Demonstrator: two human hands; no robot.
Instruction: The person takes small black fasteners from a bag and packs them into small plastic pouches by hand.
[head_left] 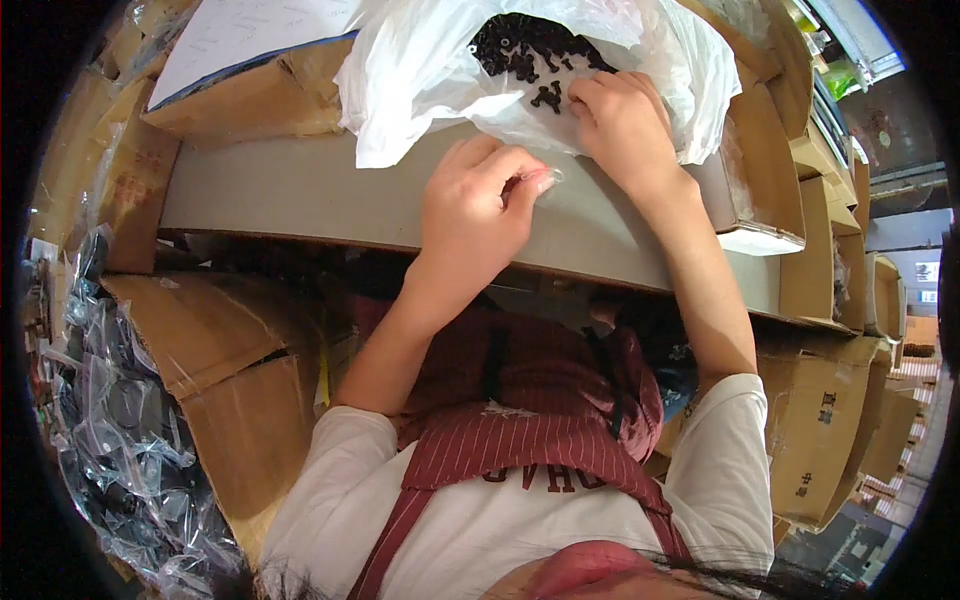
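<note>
A white plastic bag (400, 100) lies spread wide on the grey worktop (330, 190), with a pile of small black screw-like parts (515, 45) inside it. My right hand (628, 125) reaches into this bag, its fingers curled down beside a few loose black parts (547, 97). Whatever sits between those fingertips is hidden. Nearer to me, my left hand (475, 200) is held above the worktop. Its thumb and forefinger pinch a small clear plastic bag (556, 176), of which only an edge shows.
At the back left, a paper sheet (250, 40) rests over a cardboard box (260, 98). An open carton (765, 170) stands right of the white bag. Clear-bagged dark items (130, 430) fill the lower left beside a cardboard flap (200, 330). More cartons (820, 430) stand at right.
</note>
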